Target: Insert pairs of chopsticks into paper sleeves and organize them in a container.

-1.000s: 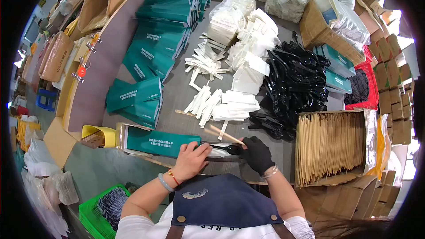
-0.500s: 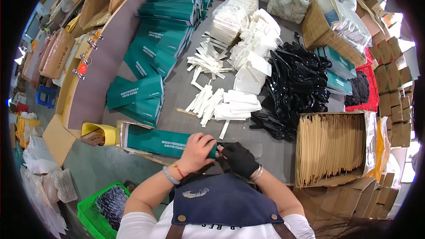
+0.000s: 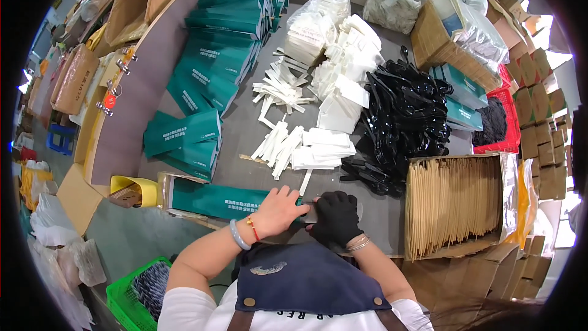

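A long flat green packet (image 3: 205,199) with white print lies along the table's front edge, its left end in an open shallow carton. My bare left hand (image 3: 278,210) holds its right end, fingers bent over the top. Close beside it, my right hand (image 3: 334,216), in a black glove with bare fingertips, is curled at the same end. What its fingers grip is hidden; a clear, film-like edge shows by the knuckles. Beyond the hands lie white paper strips (image 3: 277,147), folded white slips (image 3: 323,149) and a heap of shiny black plastic-looking pieces (image 3: 404,119).
More green packets (image 3: 211,64) fan out along the left board. A carton of thin wooden sticks (image 3: 453,205) stands at the right. A yellow container (image 3: 142,191) sits at the left corner, and a green basket (image 3: 122,291) is below. Another person appears at the far upper right.
My hands have shifted slightly at the packet's right end. My left fingers reach further right, and my right hand has turned and curled more. The view has swung a little.
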`<action>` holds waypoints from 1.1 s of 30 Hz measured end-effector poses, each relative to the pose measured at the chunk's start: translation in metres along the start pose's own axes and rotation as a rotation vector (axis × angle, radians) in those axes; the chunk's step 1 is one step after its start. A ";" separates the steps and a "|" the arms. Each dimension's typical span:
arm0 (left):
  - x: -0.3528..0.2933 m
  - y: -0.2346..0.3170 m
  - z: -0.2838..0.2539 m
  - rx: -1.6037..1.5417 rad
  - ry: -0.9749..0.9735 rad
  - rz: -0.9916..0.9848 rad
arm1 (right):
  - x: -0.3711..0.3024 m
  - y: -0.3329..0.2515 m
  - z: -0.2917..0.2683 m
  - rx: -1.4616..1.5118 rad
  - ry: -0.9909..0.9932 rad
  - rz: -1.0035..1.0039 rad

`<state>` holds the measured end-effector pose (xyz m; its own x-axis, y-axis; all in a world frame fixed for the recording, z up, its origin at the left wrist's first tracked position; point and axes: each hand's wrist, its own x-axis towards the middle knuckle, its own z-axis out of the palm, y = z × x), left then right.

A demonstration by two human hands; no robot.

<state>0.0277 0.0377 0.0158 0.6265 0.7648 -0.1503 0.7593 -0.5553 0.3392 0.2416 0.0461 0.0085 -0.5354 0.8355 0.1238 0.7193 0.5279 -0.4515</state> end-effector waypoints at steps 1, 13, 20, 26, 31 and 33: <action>0.003 0.000 -0.006 -0.061 -0.040 0.020 | -0.001 0.003 -0.001 -0.036 -0.060 -0.013; -0.050 -0.081 -0.019 0.057 0.507 -0.403 | -0.011 0.011 -0.043 -0.087 -0.075 0.201; -0.052 -0.023 0.057 -0.203 0.475 -0.768 | -0.002 -0.003 -0.036 -0.155 -0.164 0.144; -0.053 -0.025 0.055 -0.282 0.524 -0.730 | 0.007 -0.010 -0.005 -0.055 -0.277 0.082; -0.039 -0.023 0.039 -0.223 0.524 -0.587 | 0.025 -0.033 0.028 0.139 -0.069 -0.049; -0.015 -0.020 0.040 -0.300 0.554 -0.518 | 0.019 -0.015 0.023 0.143 0.010 -0.005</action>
<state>0.0104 0.0239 -0.0261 -0.0289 0.9948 0.0976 0.8001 -0.0355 0.5989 0.2101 0.0501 -0.0027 -0.5337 0.8348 0.1350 0.6462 0.5055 -0.5717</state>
